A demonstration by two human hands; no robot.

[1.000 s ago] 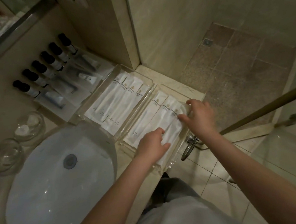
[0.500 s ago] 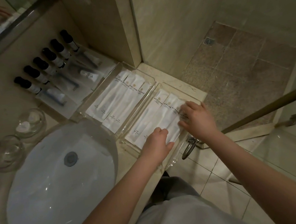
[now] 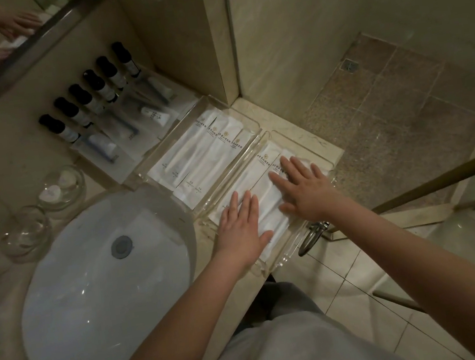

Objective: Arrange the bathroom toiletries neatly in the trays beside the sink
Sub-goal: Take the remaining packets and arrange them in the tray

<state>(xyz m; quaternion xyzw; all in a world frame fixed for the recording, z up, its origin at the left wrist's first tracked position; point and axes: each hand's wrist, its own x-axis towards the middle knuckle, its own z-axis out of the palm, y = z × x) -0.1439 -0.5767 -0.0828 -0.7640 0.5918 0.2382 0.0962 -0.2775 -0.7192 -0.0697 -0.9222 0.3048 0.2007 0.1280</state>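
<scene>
Nearest, the wash basin (image 3: 102, 288) fills the eight o'clock part of the view. Against its three o'clock edge lies the near tray (image 3: 283, 260), clear plastic, and both hands rest on the white packets (image 3: 262, 173) laid in it. The left hand (image 3: 241, 227) lies flat on the packets' near ends, fingers straight and close together, gripping nothing. The right hand (image 3: 307, 191), at its two o'clock, is spread flat over the outer packets and also grasps nothing.

The step in hand looks like pressing and squaring this row so the packets lie side by side. The next move probably calls for a light nudge toward ten o'clock to close the row, then lifting both palms straight up so nothing slides.

Beyond, at eleven o'clock, the middle tray (image 3: 143, 175) holds a similar row of packets. Farther still, the far tray (image 3: 129, 167) holds tubes, with six dark-capped bottles (image 3: 91, 87) ranged along its far side.
</scene>
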